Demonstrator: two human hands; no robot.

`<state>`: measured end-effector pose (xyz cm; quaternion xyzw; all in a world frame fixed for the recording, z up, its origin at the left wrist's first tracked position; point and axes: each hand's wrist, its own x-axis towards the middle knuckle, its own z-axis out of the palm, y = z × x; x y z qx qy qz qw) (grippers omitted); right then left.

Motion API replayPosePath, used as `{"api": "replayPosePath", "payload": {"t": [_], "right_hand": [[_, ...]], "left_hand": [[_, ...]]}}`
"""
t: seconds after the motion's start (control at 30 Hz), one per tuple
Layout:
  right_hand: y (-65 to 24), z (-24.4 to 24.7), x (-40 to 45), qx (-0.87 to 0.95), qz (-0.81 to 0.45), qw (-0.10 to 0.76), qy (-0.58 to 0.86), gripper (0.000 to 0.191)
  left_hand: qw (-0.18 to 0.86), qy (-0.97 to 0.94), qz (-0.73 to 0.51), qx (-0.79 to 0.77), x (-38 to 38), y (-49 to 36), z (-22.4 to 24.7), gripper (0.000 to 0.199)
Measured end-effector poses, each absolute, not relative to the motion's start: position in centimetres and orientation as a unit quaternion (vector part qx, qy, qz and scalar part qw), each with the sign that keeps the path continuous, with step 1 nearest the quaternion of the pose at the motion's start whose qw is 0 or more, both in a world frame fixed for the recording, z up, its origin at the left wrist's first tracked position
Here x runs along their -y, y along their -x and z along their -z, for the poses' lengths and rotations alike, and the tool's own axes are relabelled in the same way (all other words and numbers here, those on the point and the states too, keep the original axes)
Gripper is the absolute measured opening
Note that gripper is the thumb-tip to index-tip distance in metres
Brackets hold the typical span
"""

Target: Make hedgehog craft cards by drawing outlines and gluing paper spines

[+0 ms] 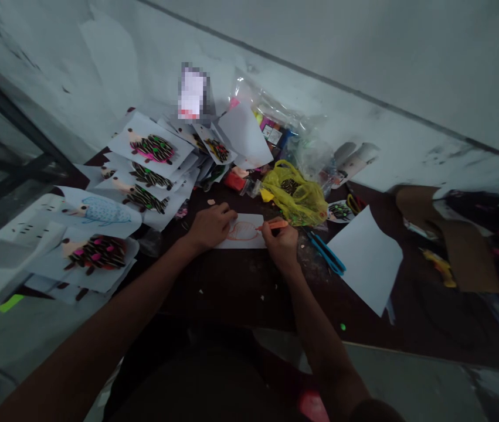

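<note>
A small white sheet of paper (pixel 253 242) lies on the dark table in front of me, bearing an oval outline with strokes drawn in orange. My left hand (pixel 213 226) rests on the sheet's left end, fingers bent over and laid down on it with nothing seen inside. In my right hand (pixel 283 241) is an orange marker (pixel 277 225), pinched between thumb and fingers, its tip at the right side of the drawing. Just right of that hand lies a pair of blue-handled scissors or a similar blue tool (pixel 327 252).
Stacked papers with hedgehog pictures (pixel 151 149) fill the left side. Beyond the sheet sits a yellow plastic bag (pixel 295 193), with clear packaging (pixel 311 146) against the wall. A larger blank paper (pixel 370 261) and a brown cardboard piece (pixel 469 246) lie to the right.
</note>
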<state>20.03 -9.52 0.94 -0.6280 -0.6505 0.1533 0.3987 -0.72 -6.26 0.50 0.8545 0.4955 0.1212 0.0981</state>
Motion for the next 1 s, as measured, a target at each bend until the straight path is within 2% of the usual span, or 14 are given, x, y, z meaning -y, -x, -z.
{"api": "replayPosePath", "payload": {"t": [0.2, 1.0], "right_hand": [[-20.22, -0.46, 9.47, 0.668, -0.121, 0.382, 0.627, 0.022], [-20.09, -0.88, 9.5, 0.664, -0.143, 0.376, 0.63, 0.019]], "left_hand": [[0.095, -0.854, -0.121, -0.496, 6.31, 0.67, -0.49, 0.029], [0.1, -0.853, -0.126, -0.497, 6.25, 0.71, -0.35, 0.029]]}}
